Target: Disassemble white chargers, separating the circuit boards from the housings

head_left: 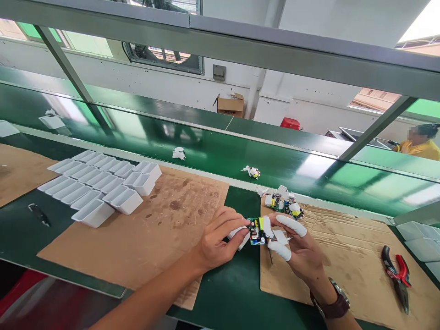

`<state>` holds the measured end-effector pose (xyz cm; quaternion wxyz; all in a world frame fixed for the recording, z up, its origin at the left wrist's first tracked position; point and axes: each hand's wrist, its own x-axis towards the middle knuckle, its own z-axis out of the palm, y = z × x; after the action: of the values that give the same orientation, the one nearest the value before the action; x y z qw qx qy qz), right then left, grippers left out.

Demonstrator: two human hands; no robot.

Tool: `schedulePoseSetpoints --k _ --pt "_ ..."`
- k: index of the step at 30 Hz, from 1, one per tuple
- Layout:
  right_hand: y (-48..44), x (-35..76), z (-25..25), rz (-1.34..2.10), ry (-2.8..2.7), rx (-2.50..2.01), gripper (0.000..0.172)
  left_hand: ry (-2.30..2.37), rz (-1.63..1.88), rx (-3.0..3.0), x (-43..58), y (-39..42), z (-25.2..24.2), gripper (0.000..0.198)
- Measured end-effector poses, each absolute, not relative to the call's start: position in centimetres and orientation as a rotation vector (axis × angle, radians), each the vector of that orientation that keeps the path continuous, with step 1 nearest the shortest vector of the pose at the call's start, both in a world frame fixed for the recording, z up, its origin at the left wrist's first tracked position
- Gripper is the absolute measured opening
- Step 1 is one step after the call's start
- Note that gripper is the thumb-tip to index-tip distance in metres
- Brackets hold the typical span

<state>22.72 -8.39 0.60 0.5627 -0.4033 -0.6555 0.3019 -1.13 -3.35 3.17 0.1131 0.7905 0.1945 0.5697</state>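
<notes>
My right hand (pixel 302 250), with white covers on thumb and forefinger, pinches a small circuit board (pixel 257 230) with yellow, white and black parts. My left hand (pixel 222 238) has its fingers closed around a white plastic case (pixel 243 243) at the board's left end. Fingers partly hide the case, and I cannot tell how far the board sits inside it. White flaps and a thin dark lead show near my right fingertips. Beyond my hands, several more circuit boards (pixel 283 200) lie in a heap.
Rows of white open cases (pixel 92 178) stand at left on a cardboard sheet (pixel 175 201). Red-and-black pliers (pixel 397 277) lie on the right cardboard. A green belt (pixel 213 153) behind carries loose parts. A metal frame crosses above; a person in yellow (pixel 421 144) is at far right.
</notes>
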Motion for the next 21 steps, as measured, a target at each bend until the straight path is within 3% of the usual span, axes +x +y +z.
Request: schedulePoseSetpoints --k 6,21 --pt "-8.31 22.57 1.79 0.571 -1.655 -0.894 0.059 0.529 1.635 2.356 -1.21 -3.22 3.13 0.037" --pt "-8.82 21.75 1.46 0.323 -1.864 -0.890 0.080 0.521 1.609 2.439 -1.56 -2.51 2.53 0.038"
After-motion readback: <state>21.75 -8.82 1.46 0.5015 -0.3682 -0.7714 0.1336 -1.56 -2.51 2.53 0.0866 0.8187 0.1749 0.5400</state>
